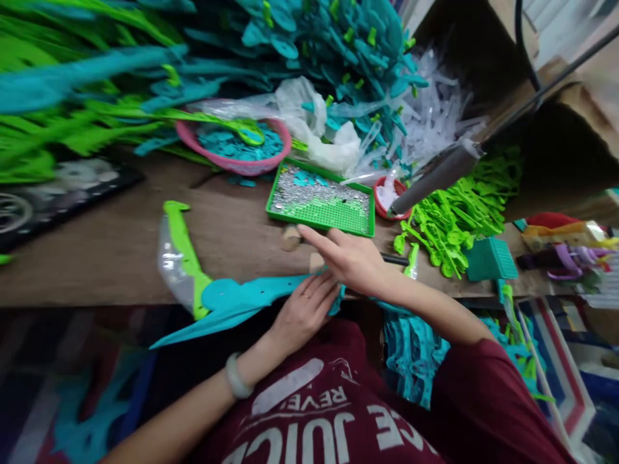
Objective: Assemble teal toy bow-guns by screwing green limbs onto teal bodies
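Observation:
My left hand (307,306) lies over a long teal plastic piece (256,290) at the table's front edge, fingers together on top, thumb hidden. A bright green curved part (184,251) with a clear plastic sheet (171,264) meets the teal piece's left end. Just above, my right hand (355,261) crosses close to the left fingers with its index finger stretched out. At that fingertip is a small blurred brownish round thing (291,238). A beige block (316,262) shows partly beneath the right hand, and a black rod (395,259) sticks out beyond the wrist.
A green tray (322,225) holds small metal pieces. Behind it stands a pink basket (246,169) of teal bits, with a red basket (378,201) to the right. Green parts (449,219), clear plastic pieces (430,103) and teal parts (329,45) are heaped around. A grey-wrapped bar (435,177) slants in from the right.

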### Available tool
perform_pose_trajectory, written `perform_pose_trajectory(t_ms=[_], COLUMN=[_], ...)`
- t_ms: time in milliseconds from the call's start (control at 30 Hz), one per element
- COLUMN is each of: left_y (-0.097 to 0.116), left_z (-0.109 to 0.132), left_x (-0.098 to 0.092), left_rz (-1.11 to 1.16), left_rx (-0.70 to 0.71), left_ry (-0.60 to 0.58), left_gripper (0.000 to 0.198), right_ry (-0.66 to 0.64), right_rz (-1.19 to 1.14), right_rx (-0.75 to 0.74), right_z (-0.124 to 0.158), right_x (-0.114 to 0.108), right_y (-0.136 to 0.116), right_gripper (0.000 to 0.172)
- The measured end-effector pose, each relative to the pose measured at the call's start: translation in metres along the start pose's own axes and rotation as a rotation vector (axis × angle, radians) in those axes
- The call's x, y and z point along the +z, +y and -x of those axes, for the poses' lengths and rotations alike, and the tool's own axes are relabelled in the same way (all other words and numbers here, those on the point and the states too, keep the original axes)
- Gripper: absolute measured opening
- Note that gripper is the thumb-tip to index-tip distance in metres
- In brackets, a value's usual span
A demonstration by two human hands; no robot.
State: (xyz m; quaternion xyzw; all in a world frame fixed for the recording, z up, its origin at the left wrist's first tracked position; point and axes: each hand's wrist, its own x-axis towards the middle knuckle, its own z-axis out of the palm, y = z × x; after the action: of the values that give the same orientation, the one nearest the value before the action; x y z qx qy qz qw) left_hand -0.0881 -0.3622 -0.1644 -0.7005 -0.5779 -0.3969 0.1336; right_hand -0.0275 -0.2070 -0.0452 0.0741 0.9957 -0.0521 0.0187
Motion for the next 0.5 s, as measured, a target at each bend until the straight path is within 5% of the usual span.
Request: perform_pose_trajectory(t_ms=[133, 200, 267, 333, 433, 500], left_y=[0.022, 0.034, 0.042, 0.042, 0.029, 0.018], left_z=[0.023, 0.042, 0.059, 0.069, 0.068, 0.062], left_x=[-0.028, -0.050, -0.070, -0.085, -0.097, -0.100], left_rz=[0.263, 0.556, 0.860, 1.091, 1.210, 1.189], left_rx=[-0.136, -0.444, -0.991, -1.481, -1.732, -1.768], left_ry=[0.078, 0.099, 0.195, 0.433, 0.777, 0.818], left_gripper=[0.022, 0.012, 0.016, 0.031, 0.053, 0.055], right_ry=[-0.081, -0.042, 0.033, 0.030, -0.147, -0.216], right_rz=[0.076, 0.075, 0.000, -0.193, -0.586, -0.733], right_rx=[-0.205, -0.287, -0.321, -0.304, -0.291, -0.306], right_z=[-0.101, -0.126, -0.132, -0.124, -0.106, -0.100], right_x=[0.019, 0.032, 0.042, 0.048, 0.054, 0.059], right_y=[-0.039, -0.055, -0.066, -0.071, -0.076, -0.078], right_gripper=[0.058, 0.050, 0.040, 0.033, 0.028, 0.031])
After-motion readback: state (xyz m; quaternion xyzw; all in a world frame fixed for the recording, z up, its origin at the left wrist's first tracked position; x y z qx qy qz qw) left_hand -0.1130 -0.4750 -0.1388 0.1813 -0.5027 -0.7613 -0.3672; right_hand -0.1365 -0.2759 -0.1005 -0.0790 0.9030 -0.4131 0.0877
